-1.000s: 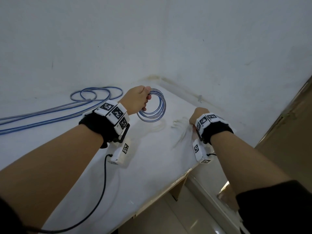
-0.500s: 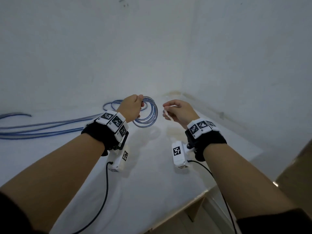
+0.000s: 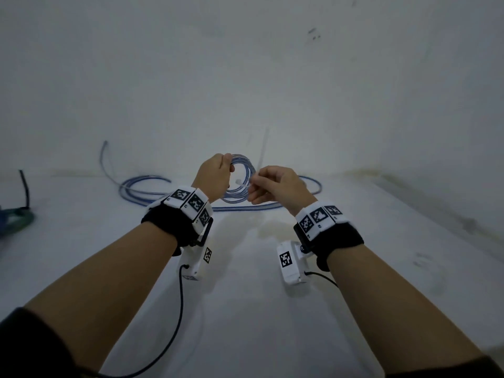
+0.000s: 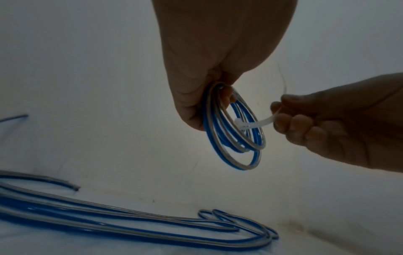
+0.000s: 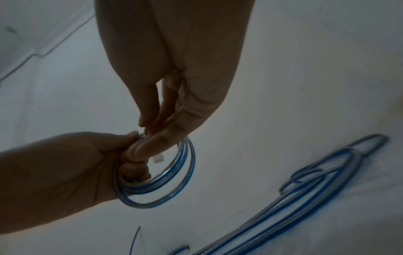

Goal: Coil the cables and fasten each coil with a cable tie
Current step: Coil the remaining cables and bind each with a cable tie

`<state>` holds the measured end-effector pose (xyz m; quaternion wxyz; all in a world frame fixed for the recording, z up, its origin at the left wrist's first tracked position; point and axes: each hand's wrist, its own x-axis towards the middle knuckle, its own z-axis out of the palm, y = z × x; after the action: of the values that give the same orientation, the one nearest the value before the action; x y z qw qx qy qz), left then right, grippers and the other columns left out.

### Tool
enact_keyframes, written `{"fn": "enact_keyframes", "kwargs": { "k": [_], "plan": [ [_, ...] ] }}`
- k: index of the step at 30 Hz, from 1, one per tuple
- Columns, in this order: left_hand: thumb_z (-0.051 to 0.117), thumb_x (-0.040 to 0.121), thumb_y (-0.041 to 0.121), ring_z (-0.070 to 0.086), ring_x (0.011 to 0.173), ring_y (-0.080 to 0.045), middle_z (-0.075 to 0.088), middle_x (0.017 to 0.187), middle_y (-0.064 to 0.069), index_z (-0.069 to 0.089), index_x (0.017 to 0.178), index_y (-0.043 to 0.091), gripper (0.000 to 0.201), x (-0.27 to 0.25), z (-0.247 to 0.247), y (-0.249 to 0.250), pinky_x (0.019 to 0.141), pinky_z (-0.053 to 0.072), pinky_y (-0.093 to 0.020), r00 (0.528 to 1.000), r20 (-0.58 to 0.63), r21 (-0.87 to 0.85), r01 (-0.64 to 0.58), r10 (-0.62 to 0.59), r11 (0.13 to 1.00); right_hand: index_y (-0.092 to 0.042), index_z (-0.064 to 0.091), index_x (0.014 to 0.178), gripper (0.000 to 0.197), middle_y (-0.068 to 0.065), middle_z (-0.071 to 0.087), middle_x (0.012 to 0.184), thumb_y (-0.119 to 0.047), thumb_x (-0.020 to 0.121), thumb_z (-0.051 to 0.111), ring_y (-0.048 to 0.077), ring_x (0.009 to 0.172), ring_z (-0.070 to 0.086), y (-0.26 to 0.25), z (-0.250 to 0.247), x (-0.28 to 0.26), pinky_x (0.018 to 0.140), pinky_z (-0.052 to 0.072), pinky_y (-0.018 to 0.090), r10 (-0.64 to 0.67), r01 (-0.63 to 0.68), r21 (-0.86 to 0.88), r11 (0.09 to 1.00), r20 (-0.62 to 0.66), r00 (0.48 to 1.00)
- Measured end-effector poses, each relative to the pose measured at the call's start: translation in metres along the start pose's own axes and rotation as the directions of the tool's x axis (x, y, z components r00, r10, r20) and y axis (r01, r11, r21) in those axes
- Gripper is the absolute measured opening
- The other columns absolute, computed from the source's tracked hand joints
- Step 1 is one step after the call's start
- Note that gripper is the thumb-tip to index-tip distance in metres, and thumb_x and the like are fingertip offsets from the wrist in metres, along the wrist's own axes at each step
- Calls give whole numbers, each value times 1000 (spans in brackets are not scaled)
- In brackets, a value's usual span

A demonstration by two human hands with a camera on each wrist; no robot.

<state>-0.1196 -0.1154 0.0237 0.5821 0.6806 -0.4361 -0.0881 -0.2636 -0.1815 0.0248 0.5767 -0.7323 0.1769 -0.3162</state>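
My left hand (image 3: 215, 175) holds a small coil of blue and grey cable (image 3: 241, 184) upright above the white table, gripping its upper left rim (image 4: 209, 110). My right hand (image 3: 272, 184) pinches a white cable tie (image 4: 257, 125) between thumb and forefinger. The tie's head (image 4: 238, 124) pokes into the coil (image 5: 170, 181), and its thin tail (image 3: 263, 148) sticks up behind the coil. In the right wrist view only the tie's end (image 5: 158, 158) shows below my fingers.
Long loose blue and grey cables (image 3: 152, 189) lie along the back of the table (image 3: 245, 309) near the wall (image 4: 152, 229) (image 5: 305, 189). A dark green bundle (image 3: 13, 216) sits at the far left edge. Black sensor leads hang from both wrists.
My right hand came off the table at the right with a cable tie and moved in to the coil. The left hand kept the coil raised. My view swung left.
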Motion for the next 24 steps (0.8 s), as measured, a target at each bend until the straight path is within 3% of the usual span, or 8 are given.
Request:
{"fn": "enact_keyframes", "kwargs": {
  "k": [5, 10, 15, 18, 20, 24],
  "plan": [
    [32, 100, 29, 45, 57, -20, 51, 71, -4, 49, 69, 16, 37, 2, -31, -13, 66, 45, -39, 1000, -18, -4, -15, 14, 1000, 3, 57, 89, 6, 18, 62, 75, 3, 91, 52, 18, 59, 67, -1, 38, 26, 63, 59, 29, -80, 82, 42, 996, -37, 996],
    [32, 100, 25, 47, 64, -18, 51, 66, 5, 54, 81, 10, 33, 6, -48, -26, 75, 44, -37, 999, -20, 99, -48, 50, 994, 6, 58, 94, 7, 19, 64, 79, 5, 89, 53, 21, 67, 69, 3, 61, 43, 69, 59, 30, -155, 157, 82, 984, -30, 987],
    [30, 101, 23, 48, 74, -23, 55, 83, -11, 57, 97, 0, 36, 17, -55, -34, 73, 40, -34, 994, 2, 227, -107, 109, 968, 5, 58, 92, 9, 18, 65, 81, -3, 92, 54, 23, 73, 69, 14, 73, 53, 74, 59, 31, -165, 166, 149, 975, -16, 986],
    [31, 101, 23, 45, 65, -12, 51, 74, 2, 53, 88, 8, 29, 25, -54, -37, 65, 30, -24, 989, -5, 243, -140, 145, 960, 2, 60, 92, 24, 19, 64, 84, -19, 96, 49, 22, 72, 69, 18, 74, 56, 72, 59, 31, -155, 157, 191, 969, -22, 988],
    [32, 101, 22, 43, 64, -6, 48, 69, 7, 50, 84, 9, 27, 28, -52, -38, 61, 26, -23, 986, -12, 240, -158, 166, 958, -2, 63, 88, 33, 20, 62, 84, -26, 98, 44, 20, 64, 66, 20, 74, 59, 65, 58, 30, -162, 169, 189, 967, -53, 985],
    [35, 100, 23, 44, 65, -4, 50, 70, 9, 50, 86, 9, 25, 33, -47, -42, 60, 30, -24, 983, -12, 214, -176, 182, 961, -1, 66, 86, 24, 19, 61, 83, -19, 95, 53, 14, 60, 57, 27, 73, 62, 63, 54, 28, -194, 231, 194, 953, -188, 963]
  ]
}}
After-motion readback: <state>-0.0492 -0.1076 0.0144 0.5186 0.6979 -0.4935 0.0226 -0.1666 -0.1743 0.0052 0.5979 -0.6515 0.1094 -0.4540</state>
